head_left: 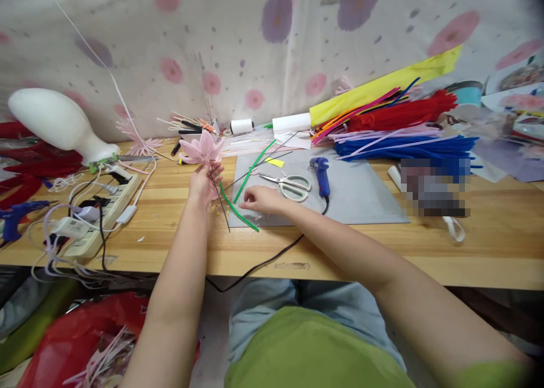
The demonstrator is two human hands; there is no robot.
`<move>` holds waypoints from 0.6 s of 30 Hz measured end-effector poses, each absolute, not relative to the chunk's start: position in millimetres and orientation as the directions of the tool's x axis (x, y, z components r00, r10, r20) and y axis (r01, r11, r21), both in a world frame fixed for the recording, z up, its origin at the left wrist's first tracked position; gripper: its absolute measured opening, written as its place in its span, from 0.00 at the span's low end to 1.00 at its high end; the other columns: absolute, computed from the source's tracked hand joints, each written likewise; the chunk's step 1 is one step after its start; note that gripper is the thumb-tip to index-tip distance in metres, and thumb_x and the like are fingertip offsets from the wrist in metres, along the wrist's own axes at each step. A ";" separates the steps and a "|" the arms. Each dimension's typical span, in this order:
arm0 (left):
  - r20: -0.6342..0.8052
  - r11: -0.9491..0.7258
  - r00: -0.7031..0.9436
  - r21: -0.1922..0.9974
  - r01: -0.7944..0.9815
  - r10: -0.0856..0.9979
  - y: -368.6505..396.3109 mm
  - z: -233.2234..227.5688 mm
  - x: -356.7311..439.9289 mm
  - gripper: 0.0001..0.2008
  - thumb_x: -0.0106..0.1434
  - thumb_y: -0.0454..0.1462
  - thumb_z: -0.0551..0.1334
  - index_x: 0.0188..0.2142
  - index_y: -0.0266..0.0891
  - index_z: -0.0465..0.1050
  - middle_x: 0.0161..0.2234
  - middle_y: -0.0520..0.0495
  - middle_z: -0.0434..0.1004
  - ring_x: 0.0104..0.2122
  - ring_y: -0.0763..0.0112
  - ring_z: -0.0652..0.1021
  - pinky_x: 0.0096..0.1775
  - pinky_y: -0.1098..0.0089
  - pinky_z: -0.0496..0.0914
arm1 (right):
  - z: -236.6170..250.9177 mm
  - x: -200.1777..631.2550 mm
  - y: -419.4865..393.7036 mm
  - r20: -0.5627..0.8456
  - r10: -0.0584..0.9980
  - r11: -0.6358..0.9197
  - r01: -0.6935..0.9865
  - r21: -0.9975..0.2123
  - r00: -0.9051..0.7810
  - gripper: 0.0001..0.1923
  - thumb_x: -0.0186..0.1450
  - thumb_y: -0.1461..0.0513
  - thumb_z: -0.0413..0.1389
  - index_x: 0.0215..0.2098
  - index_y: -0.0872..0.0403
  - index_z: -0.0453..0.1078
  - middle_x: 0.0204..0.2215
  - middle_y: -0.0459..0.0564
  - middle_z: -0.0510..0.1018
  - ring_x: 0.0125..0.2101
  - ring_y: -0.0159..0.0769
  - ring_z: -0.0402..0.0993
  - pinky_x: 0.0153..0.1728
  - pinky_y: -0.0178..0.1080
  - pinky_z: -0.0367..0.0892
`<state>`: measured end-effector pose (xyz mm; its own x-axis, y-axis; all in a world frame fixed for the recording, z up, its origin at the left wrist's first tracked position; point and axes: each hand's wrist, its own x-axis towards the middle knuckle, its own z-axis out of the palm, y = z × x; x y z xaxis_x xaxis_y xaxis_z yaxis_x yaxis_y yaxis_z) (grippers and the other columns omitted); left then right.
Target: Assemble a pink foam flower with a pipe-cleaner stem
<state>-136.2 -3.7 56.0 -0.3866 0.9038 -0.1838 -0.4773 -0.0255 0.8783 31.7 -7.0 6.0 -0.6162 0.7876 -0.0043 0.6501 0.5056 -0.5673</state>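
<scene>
My left hand [204,182] holds a pink pipe-cleaner flower [201,149] upright by its thin dark wire stem, which hangs down to the wooden table [170,246]. My right hand [263,200] rests on the near left corner of a grey mat [361,198], fingers pinched on a green pipe cleaner [238,211] that curves toward the flower's stem. A second green stem [254,167] lies slanted on the mat just above that hand. White-handled scissors [289,185] and a blue glue gun [321,173] lie right of my right hand.
Bundles of blue [403,147], red [403,113] and pink pipe cleaners lie at the back right by a yellow roll [382,85]. A power strip [102,212] with cables sits left, behind it a white foam head form [59,124]. A red bag [80,337] is under the table.
</scene>
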 end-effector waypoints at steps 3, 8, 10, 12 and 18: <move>-0.213 -0.016 -0.407 0.871 -0.491 0.888 -6.3 60.1 -139.6 0.12 0.67 0.33 0.50 0.27 0.34 0.64 0.19 0.54 0.71 0.17 0.85 0.72 0.17 0.85 0.58 | 3.9 5.1 -16.4 -0.020 0.796 0.539 0.724 -0.430 -0.605 0.17 0.58 0.51 0.54 0.36 0.55 0.72 0.39 0.57 0.78 0.38 0.42 0.73 0.32 0.36 0.62; -0.232 0.015 -0.358 0.857 -0.516 0.904 -8.8 53.0 -135.4 0.12 0.67 0.32 0.49 0.27 0.33 0.63 0.15 0.58 0.63 0.10 0.89 0.58 0.12 0.85 0.45 | 8.5 1.1 -19.1 -0.078 0.817 0.507 0.777 -0.374 -0.571 0.08 0.57 0.60 0.55 0.29 0.56 0.72 0.35 0.60 0.79 0.37 0.44 0.74 0.33 0.37 0.64; -0.237 0.013 -0.354 0.846 -0.532 0.905 -8.6 48.3 -130.4 0.11 0.67 0.32 0.50 0.28 0.34 0.64 0.15 0.57 0.64 0.10 0.89 0.58 0.12 0.85 0.46 | 10.3 12.1 -13.9 -0.080 0.835 0.448 0.757 -0.476 -0.544 0.06 0.54 0.61 0.57 0.24 0.56 0.70 0.29 0.56 0.79 0.33 0.41 0.74 0.31 0.36 0.64; -0.226 -0.017 -0.368 0.832 -0.554 0.902 -7.7 45.4 -124.1 0.10 0.66 0.32 0.51 0.28 0.34 0.64 0.15 0.57 0.64 0.10 0.88 0.58 0.12 0.85 0.47 | 11.5 27.9 -6.8 -0.100 0.847 0.327 0.660 -0.676 -0.522 0.06 0.54 0.62 0.57 0.21 0.55 0.68 0.23 0.51 0.78 0.26 0.34 0.72 0.27 0.33 0.64; -0.130 -0.045 -0.249 0.804 -0.593 0.960 -5.1 39.4 -87.9 0.08 0.66 0.36 0.52 0.29 0.37 0.62 0.20 0.53 0.74 0.12 0.85 0.63 0.14 0.82 0.51 | 18.0 83.5 11.0 -0.149 0.894 -0.183 -0.042 -0.982 -0.423 0.06 0.53 0.65 0.57 0.22 0.55 0.63 0.23 0.46 0.78 0.20 0.24 0.68 0.20 0.27 0.62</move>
